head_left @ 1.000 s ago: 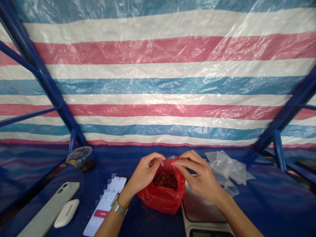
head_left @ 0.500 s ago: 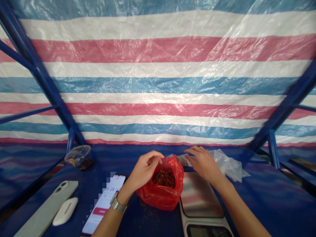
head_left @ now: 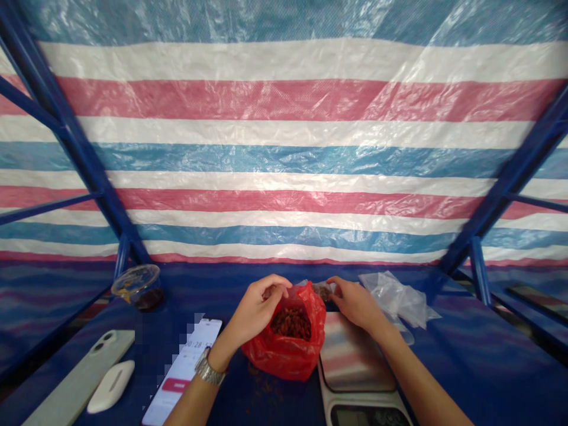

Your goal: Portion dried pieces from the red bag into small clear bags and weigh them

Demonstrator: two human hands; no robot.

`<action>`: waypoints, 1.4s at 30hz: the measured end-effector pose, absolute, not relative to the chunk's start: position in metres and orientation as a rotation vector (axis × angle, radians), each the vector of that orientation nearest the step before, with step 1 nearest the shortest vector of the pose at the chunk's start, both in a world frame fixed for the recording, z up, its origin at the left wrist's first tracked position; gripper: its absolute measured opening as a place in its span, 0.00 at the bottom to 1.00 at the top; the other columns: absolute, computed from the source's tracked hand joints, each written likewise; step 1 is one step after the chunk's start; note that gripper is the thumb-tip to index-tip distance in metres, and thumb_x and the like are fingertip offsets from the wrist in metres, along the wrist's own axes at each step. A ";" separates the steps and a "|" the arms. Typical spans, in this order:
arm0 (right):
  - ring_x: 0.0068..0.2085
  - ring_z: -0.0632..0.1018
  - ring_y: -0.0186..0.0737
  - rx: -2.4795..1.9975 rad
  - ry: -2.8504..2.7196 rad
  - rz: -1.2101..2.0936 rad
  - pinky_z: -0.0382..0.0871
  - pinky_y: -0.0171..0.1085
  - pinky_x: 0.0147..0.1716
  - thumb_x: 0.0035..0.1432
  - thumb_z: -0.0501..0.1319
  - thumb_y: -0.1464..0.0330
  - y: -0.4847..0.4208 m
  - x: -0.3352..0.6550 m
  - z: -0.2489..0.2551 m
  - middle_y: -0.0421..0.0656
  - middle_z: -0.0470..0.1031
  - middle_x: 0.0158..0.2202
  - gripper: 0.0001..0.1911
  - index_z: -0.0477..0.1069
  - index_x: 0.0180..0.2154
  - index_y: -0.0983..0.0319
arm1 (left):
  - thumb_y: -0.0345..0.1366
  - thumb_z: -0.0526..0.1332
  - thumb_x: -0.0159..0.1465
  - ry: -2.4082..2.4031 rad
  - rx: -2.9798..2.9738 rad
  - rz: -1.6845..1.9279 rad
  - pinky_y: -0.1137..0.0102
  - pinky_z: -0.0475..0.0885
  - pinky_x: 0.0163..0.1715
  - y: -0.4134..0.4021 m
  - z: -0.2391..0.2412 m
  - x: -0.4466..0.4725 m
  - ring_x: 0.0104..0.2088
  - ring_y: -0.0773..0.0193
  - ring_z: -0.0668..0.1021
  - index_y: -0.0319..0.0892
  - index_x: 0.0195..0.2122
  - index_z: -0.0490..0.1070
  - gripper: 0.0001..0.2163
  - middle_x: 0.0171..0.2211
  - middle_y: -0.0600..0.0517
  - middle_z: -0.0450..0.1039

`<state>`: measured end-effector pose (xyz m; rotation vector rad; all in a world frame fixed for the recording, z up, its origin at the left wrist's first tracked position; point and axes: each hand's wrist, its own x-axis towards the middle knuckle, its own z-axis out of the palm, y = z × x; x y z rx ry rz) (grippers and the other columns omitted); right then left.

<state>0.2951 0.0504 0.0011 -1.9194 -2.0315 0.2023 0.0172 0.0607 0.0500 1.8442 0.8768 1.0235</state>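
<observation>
A red plastic bag (head_left: pixel 288 362) stands with its mouth open, and small reddish-brown dried pieces (head_left: pixel 290 324) show inside. My left hand (head_left: pixel 261 305) is closed on the far left part of the bag's rim, thumb against fingers. Behind the bag lies a small clear plastic packet (head_left: pixel 322 291) of brownish contents, partly hidden by the red rim. The thumb and forefinger of my right hand (head_left: pixel 355 302) close around the packet's right end. Below that hand is a kitchen scale (head_left: pixel 357 355) with a bare metal plate.
Clear plastic bags (head_left: pixel 399 299) lie right of my right hand. On the left are a lidded plastic cup (head_left: pixel 138 288) of dark liquid, a phone with a lit timer (head_left: pixel 181 373), a pale phone (head_left: pixel 82 378) and a white earbud case (head_left: pixel 110 387). Crumbs dot the blue tabletop.
My right hand has moved left and slightly down, from hovering with fingers spread to the clear packet. My left hand keeps its hold on the red bag. The view has shifted slightly.
</observation>
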 end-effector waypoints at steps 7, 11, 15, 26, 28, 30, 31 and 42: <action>0.34 0.82 0.44 -1.659 -1.592 0.510 0.71 0.38 0.36 0.57 0.60 0.70 0.067 0.311 -0.002 0.43 0.83 0.31 0.18 0.75 0.50 0.62 | 0.42 0.57 0.71 0.860 1.839 1.026 0.69 0.71 0.41 0.061 0.049 0.018 0.37 0.61 0.79 0.42 0.41 0.78 0.12 0.34 0.50 0.78; 0.29 0.79 0.42 -1.320 -1.321 0.581 0.71 0.39 0.32 0.53 0.68 0.60 0.063 0.293 0.018 0.41 0.80 0.28 0.20 0.74 0.46 0.62 | 0.43 0.59 0.70 0.797 1.790 1.018 0.69 0.71 0.41 0.059 0.049 0.021 0.37 0.61 0.78 0.42 0.42 0.77 0.12 0.35 0.49 0.78; 0.31 0.78 0.40 -1.073 -1.306 0.574 0.70 0.37 0.33 0.54 0.72 0.58 0.043 0.262 0.038 0.40 0.79 0.28 0.21 0.74 0.45 0.60 | 0.46 0.62 0.69 0.705 1.717 1.006 0.69 0.71 0.41 0.052 0.050 0.025 0.37 0.62 0.78 0.41 0.44 0.76 0.13 0.35 0.49 0.77; 0.34 0.79 0.36 -0.967 -1.742 0.449 0.71 0.34 0.36 0.64 0.66 0.69 0.015 0.226 0.042 0.39 0.80 0.34 0.07 0.79 0.44 0.57 | 0.44 0.63 0.69 0.721 1.767 1.050 0.72 0.68 0.37 0.044 0.043 0.036 0.34 0.66 0.73 0.41 0.37 0.73 0.11 0.32 0.53 0.72; 0.34 0.78 0.37 -0.952 -1.756 0.388 0.72 0.34 0.36 0.65 0.64 0.70 0.014 0.225 0.043 0.40 0.80 0.34 0.07 0.78 0.44 0.56 | 0.44 0.62 0.70 0.751 1.768 1.044 0.73 0.67 0.35 0.045 0.042 0.036 0.32 0.67 0.72 0.41 0.36 0.73 0.11 0.31 0.54 0.71; 0.33 0.78 0.37 -0.921 -1.769 0.305 0.71 0.34 0.35 0.66 0.64 0.71 0.013 0.224 0.045 0.40 0.80 0.33 0.07 0.78 0.43 0.56 | 0.44 0.62 0.70 0.770 1.760 1.038 0.73 0.66 0.33 0.046 0.041 0.035 0.31 0.67 0.71 0.41 0.36 0.72 0.12 0.29 0.55 0.69; 0.33 0.78 0.37 -0.902 -1.780 0.262 0.71 0.35 0.35 0.66 0.63 0.72 0.012 0.224 0.046 0.40 0.80 0.33 0.07 0.78 0.43 0.56 | 0.44 0.61 0.70 0.776 1.756 1.035 0.74 0.65 0.33 0.047 0.041 0.035 0.30 0.67 0.70 0.41 0.36 0.72 0.12 0.29 0.55 0.69; 0.33 0.79 0.37 -1.015 -1.593 0.309 0.73 0.35 0.35 0.64 0.65 0.69 0.015 0.219 0.043 0.40 0.80 0.33 0.05 0.78 0.43 0.57 | 0.39 0.57 0.70 0.827 1.808 1.082 0.72 0.64 0.35 0.049 0.037 0.037 0.31 0.65 0.70 0.43 0.31 0.67 0.11 0.30 0.55 0.70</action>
